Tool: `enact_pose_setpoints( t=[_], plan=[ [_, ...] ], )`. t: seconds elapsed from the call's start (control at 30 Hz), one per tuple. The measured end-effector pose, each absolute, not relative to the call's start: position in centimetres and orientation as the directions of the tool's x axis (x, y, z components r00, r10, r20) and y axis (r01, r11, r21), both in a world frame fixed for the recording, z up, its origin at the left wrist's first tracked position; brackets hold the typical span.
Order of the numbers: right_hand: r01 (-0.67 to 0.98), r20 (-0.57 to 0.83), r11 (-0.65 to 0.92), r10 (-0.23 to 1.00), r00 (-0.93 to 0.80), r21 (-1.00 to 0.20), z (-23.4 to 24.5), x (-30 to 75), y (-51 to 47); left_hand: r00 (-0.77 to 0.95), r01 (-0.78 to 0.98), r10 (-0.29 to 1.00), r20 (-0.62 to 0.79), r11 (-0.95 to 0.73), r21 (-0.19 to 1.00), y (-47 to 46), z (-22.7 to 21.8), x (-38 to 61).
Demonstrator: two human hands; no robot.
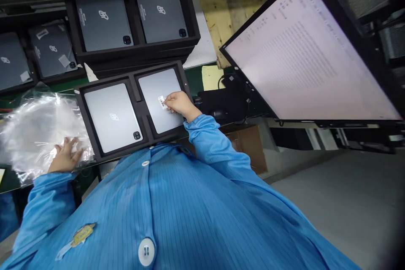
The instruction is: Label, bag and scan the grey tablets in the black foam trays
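My right hand (180,104) pinches a small white barcode label (163,102) over the back of a silver tablet (155,82). That tablet lies in the right compartment of a black foam tray (136,88). In the left compartment rests a second silver tablet (109,112), its logo and camera facing up. My left hand (66,155) lies with spread fingers on a pile of clear plastic bags (41,122), left of the tray. Whether the label touches the tablet's surface I cannot tell.
Behind, a stacked black tray (129,8) holds two dark tablets; another tray (34,29) at far left holds two more, with labels on them. A tilted monitor (303,59) stands at right. A yellow paper note (212,77) and a dark mouse (219,114) lie beside the tray.
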State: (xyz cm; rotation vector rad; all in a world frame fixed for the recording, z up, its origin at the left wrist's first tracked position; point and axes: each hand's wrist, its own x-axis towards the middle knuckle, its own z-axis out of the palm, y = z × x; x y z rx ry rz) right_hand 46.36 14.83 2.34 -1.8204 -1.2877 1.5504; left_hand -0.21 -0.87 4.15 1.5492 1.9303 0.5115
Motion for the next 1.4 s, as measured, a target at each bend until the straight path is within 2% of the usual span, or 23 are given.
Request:
enact_pose_setpoints(
  t=[0.1,0.13,0.17,0.2,0.23,0.27,0.3,0.37,0.4,0.47,0.6,0.7,0.8,0.87,0.97,1.07,1.17,1.23,1.3,1.4],
  plan=[
    [0.332,-0.532,-0.488,0.845,-0.053,-0.807,2.3,46.2,14.8,-0.274,0.889,0.858,-0.433,0.399,0.227,0.2,4.3,-0.7],
    [0.306,-0.524,-0.486,0.85,-0.051,-0.818,2.3,46.1,14.7,-0.312,0.903,0.845,-0.434,0.406,0.143,1.0,5.3,0.1],
    [0.269,-0.509,-0.481,0.859,-0.045,-0.835,2.4,46.2,14.6,-0.324,0.913,0.862,-0.389,0.393,0.11,2.0,6.5,1.6],
    [0.224,-0.489,-0.47,0.872,-0.032,-0.854,2.5,46.3,14.4,-0.303,0.93,0.904,-0.302,0.35,0.114,3.2,7.6,3.8],
    [0.174,-0.464,-0.455,0.886,-0.011,-0.873,2.7,46.5,14.1,-0.231,0.945,0.953,-0.197,0.268,0.187,4.5,8.5,6.8],
    [0.124,-0.437,-0.436,0.899,0.019,-0.891,3.0,46.8,13.8,-0.067,0.953,0.986,-0.153,0.108,0.282,5.8,9.0,10.3],
    [0.078,-0.412,-0.415,0.91,0.054,-0.907,3.2,47.3,13.4,0.173,0.927,0.975,-0.136,-0.114,0.357,7.2,9.1,14.1],
    [0.02,-0.373,-0.378,0.919,0.124,-0.925,3.9,48.7,12.6,0.605,0.743,0.782,-0.149,-0.488,0.458,9.9,7.8,21.9],
    [0.007,-0.359,-0.364,0.921,0.152,-0.931,4.3,49.6,12.2,0.724,0.645,0.675,-0.142,-0.59,0.485,11.2,6.7,25.4],
    [0.005,-0.336,-0.343,0.923,0.188,-0.939,5.0,51.5,11.6,0.794,0.579,0.594,-0.131,-0.672,0.461,13.4,4.4,30.8],
    [0.038,-0.307,-0.321,0.928,0.212,-0.946,6.4,55.2,10.8,0.815,0.548,0.577,-0.052,-0.74,0.39,15.7,1.8,35.1],
    [0.066,-0.321,-0.344,0.918,0.233,-0.937,6.7,56.9,10.5,0.831,0.522,0.556,0.018,-0.79,0.321,16.0,1.5,35.3],
    [0.106,-0.362,-0.392,0.904,0.226,-0.914,6.4,57.3,10.5,0.85,0.497,0.526,0.023,-0.816,0.295,16.2,1.7,35.2],
    [0.179,-0.398,-0.431,0.897,0.192,-0.884,5.9,56.7,10.8,0.856,0.482,0.516,0.031,-0.818,0.315,16.6,1.8,35.2],
    [0.402,-0.423,-0.428,0.9,0.107,-0.809,5.2,54.7,11.7,0.866,0.435,0.493,0.082,-0.824,0.362,17.1,2.1,34.7],
    [0.529,-0.42,-0.375,0.907,0.039,-0.761,4.5,51.7,12.7,0.818,0.39,0.509,0.269,-0.834,0.391,16.9,2.8,32.5],
    [0.532,-0.414,-0.353,0.91,0.005,-0.77,4.1,48.7,13.0,0.641,0.382,0.54,0.545,-0.841,0.384,15.8,3.8,29.3],
    [0.533,-0.4,-0.335,0.917,-0.007,-0.777,4.0,47.6,13.0,0.51,0.387,0.547,0.664,-0.835,0.391,14.9,4.4,27.5],
    [0.536,-0.378,-0.317,0.926,-0.004,-0.782,4.3,47.8,12.9,0.486,0.406,0.575,0.658,-0.815,0.413,13.6,5.0,26.2],
    [0.55,-0.34,-0.293,0.94,0.018,-0.782,4.8,50.5,12.2,0.508,0.6,0.718,0.476,-0.692,0.403,10.7,5.6,24.2]
  ],
)
